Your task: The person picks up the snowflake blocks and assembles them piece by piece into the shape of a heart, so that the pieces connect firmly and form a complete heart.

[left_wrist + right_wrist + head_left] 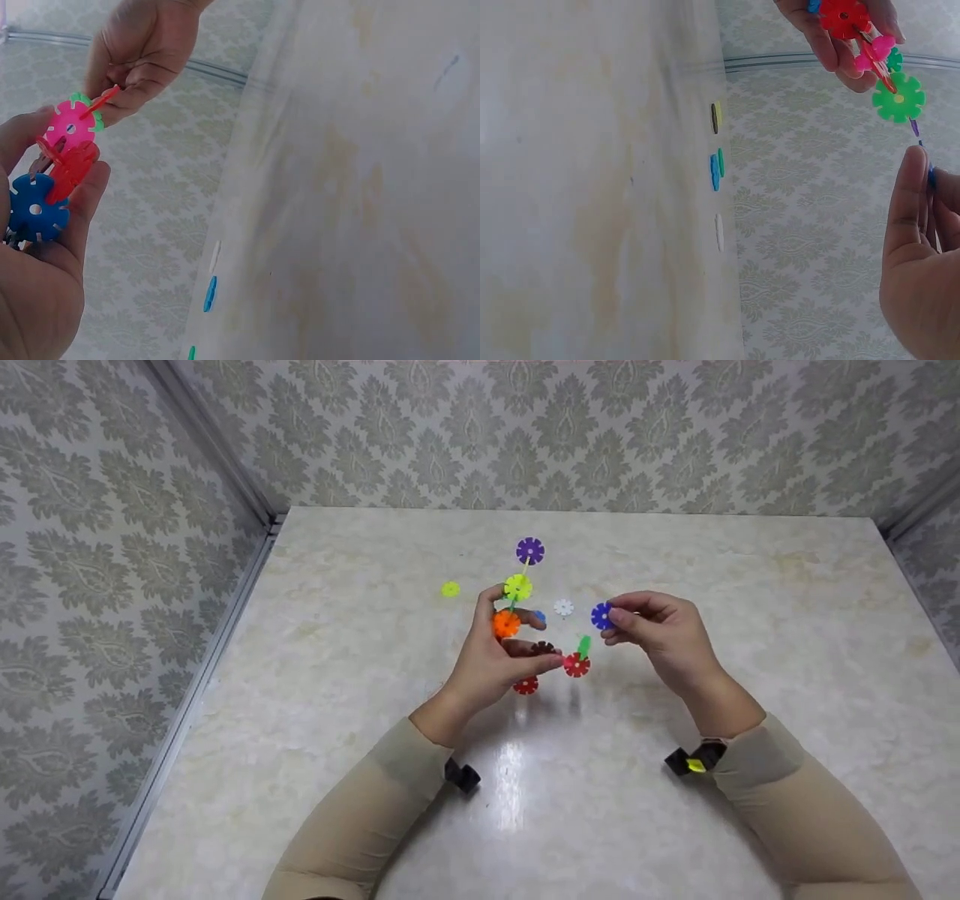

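My left hand (pixel 487 660) holds a chain of linked, notched plastic discs above the table. At the far end of the chain is a purple disc (pixel 530 550), followed by a yellow disc (pixel 517 586) and an orange disc (pixel 506 623). Its near end carries a red disc (pixel 577 665) and a green disc (pixel 584 646); a pink disc (pixel 70 127) shows in the left wrist view. Between thumb and fingers, my right hand (pixel 667 641) pinches a loose dark blue disc (pixel 602 616), apart from the chain. Fingers hide some of the linked discs.
Loose discs lie on the table (pixel 337 607) beyond the hands, among them a yellow-green disc (pixel 450 589) and a white disc (pixel 563 607). Patterned wall panels (pixel 480 435) border the table at the back and sides.
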Available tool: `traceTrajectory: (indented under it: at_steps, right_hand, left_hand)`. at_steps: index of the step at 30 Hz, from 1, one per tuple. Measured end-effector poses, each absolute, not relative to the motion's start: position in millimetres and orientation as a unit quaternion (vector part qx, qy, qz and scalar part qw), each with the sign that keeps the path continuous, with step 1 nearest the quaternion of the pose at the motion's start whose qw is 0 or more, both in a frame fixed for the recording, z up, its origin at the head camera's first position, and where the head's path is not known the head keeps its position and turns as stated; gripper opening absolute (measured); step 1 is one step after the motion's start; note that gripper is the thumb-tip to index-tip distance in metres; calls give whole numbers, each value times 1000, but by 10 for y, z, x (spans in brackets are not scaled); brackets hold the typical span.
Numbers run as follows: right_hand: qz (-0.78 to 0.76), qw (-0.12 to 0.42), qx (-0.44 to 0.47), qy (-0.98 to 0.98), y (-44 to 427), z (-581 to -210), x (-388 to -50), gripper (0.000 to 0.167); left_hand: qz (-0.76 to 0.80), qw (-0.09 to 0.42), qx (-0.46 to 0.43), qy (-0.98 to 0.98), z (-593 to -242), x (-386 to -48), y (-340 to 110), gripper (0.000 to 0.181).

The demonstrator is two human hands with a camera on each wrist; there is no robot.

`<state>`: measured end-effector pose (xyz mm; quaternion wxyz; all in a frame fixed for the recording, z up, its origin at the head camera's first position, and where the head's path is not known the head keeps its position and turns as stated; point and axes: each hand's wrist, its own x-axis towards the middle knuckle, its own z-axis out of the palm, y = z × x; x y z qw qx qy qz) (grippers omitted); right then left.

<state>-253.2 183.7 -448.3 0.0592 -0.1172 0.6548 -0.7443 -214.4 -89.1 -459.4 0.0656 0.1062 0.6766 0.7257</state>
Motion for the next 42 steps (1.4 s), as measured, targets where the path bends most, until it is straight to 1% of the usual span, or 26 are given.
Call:
traceTrajectory:
  at_steps: [16, 22, 25, 30, 32, 34, 37, 42]
  right_hand:
    - [-703, 76, -164, 688, 1811, -4531, -2508, 24]
    - [-689, 69, -190, 696, 1791, -4549, -2491, 26]
    - [-672, 59, -207, 709, 1769, -4572, -2471, 33]
    - [-639, 43, -216, 737, 1710, -4633, -2434, 59]
    - [-638, 43, -218, 737, 1685, -4656, -2421, 66]
    - [-642, 43, -219, 733, 1666, -4677, -2413, 68]
    - [-657, 39, -224, 719, 1654, -4696, -2402, 68]
    - [-672, 9, -238, 701, 1662, -4727, -2390, 64]
  left_hand:
    - [741, 66, 117, 658, -4618, -2148, -898, 103]
    - [741, 67, 104, 661, -4630, -2152, -897, 104]
    - [750, 65, 93, 651, -4640, -2157, -898, 103]
    - [771, 58, 92, 627, -4661, -2168, -893, 99]
    - [774, 56, 91, 624, -4666, -2168, -889, 99]
    - [774, 56, 87, 624, -4668, -2166, -885, 99]
    - [774, 58, 81, 625, -4667, -2162, -877, 100]
    - [775, 60, 81, 624, -4663, -2158, -861, 100]
